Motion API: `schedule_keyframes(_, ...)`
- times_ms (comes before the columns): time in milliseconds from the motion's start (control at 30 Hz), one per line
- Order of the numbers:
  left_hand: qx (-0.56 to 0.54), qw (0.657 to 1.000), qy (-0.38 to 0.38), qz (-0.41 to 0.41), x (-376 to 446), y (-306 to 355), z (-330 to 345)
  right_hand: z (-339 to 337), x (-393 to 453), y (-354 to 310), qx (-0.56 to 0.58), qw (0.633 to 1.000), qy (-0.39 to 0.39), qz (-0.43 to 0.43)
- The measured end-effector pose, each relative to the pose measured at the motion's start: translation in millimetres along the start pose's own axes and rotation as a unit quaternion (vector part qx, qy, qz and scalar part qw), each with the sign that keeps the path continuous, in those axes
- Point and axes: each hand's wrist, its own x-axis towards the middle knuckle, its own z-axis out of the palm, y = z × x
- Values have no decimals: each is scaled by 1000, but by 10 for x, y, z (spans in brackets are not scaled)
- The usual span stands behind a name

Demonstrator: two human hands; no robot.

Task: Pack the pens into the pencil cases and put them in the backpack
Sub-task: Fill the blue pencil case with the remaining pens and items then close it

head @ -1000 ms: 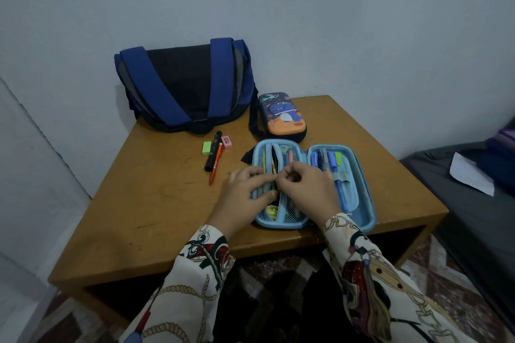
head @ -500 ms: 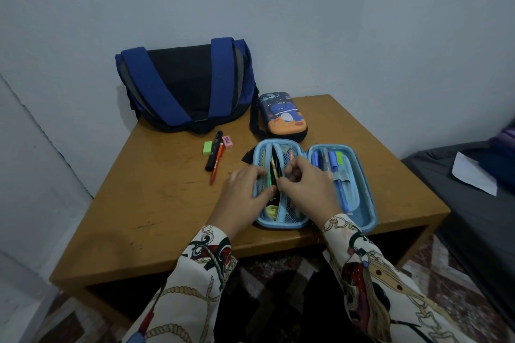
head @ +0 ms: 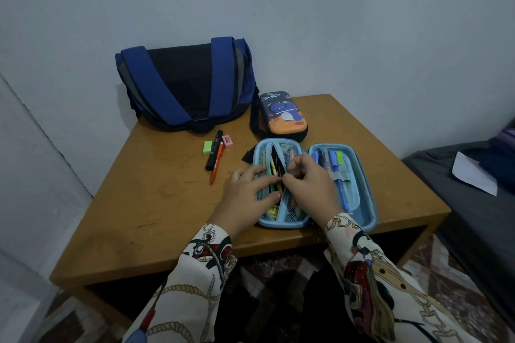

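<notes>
Head view, both hands over open light-blue hard-shell pencil case at near table edge. Left hand: fingers near straight, pressing left mesh pocket. Right hand: fingertips curled, pinching centre divider. Pinched item too small to identify. Blue-strapped dark backpack far left.

Dim, even indoor light falls cool on the wall, with no glare. Soft shadow pools beneath the table. Wide-angle distortion bends the frame's edges; corners darken slightly.
</notes>
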Motion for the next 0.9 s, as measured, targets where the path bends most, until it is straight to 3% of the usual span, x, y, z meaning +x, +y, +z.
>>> schedule_keyframes(267,-15,999,20,-19,11,-4,15,-2,-7,-1,-5,1000,-1,5)
schedule_keyframes(433,4,999,-29,-17,14,-9,15,-3,-9,-4,-1,1000,-3,5)
schedule_keyframes(900,-52,995,-70,-38,29,-18,17,-3,2,26,0,1000,4,-5)
